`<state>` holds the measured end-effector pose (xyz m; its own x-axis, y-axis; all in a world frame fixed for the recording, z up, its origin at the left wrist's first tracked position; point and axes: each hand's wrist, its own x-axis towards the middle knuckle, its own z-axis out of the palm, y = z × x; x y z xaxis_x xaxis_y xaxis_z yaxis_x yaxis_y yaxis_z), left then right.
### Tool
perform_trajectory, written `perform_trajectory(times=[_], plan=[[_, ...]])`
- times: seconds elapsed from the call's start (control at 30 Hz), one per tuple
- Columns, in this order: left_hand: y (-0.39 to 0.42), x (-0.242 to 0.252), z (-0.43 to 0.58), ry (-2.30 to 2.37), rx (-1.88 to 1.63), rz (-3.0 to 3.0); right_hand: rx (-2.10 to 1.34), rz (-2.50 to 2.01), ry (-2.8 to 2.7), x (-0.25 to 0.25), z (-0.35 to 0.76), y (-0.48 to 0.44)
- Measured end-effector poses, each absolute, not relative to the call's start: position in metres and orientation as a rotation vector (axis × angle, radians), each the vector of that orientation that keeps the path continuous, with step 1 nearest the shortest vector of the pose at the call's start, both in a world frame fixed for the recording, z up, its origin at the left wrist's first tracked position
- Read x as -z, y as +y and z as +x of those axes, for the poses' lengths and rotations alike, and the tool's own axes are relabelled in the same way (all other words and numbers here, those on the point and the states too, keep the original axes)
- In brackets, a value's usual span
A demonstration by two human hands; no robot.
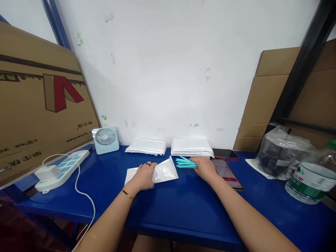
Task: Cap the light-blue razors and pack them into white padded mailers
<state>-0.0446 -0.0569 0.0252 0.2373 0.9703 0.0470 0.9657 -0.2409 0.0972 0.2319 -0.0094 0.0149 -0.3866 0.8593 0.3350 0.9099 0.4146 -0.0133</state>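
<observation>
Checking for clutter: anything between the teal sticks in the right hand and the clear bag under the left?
Nothing visible: the bunch of thin teal sticks ends beside a corner of the clear plastic bag on the blue table.

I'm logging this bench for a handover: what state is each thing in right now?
left hand: lying on the bag, grip unclear
small clear plastic bag: flat on the blue table, under the left hand
right hand: fingers shut on the sticks
bundle of teal sticks: held, fanned out
black smartphone: face up, screen lit
white power strip: charger plugged in
clear water bottle: on its side, green cap on
</observation>
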Motion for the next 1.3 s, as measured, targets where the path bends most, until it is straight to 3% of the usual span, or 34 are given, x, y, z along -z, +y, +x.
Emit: perform_trajectory(times=[0.83,1.3], plan=[[-0.04,-0.023,-0.046,1.543,-0.495,2.186,0.644,-1.551,-2.402,-0.018,0.227,-0.009],[-0.047,-0.017,0.014,1.627,-0.426,2.563,0.708,-1.276,-2.741,-0.047,0.176,-0.025]])
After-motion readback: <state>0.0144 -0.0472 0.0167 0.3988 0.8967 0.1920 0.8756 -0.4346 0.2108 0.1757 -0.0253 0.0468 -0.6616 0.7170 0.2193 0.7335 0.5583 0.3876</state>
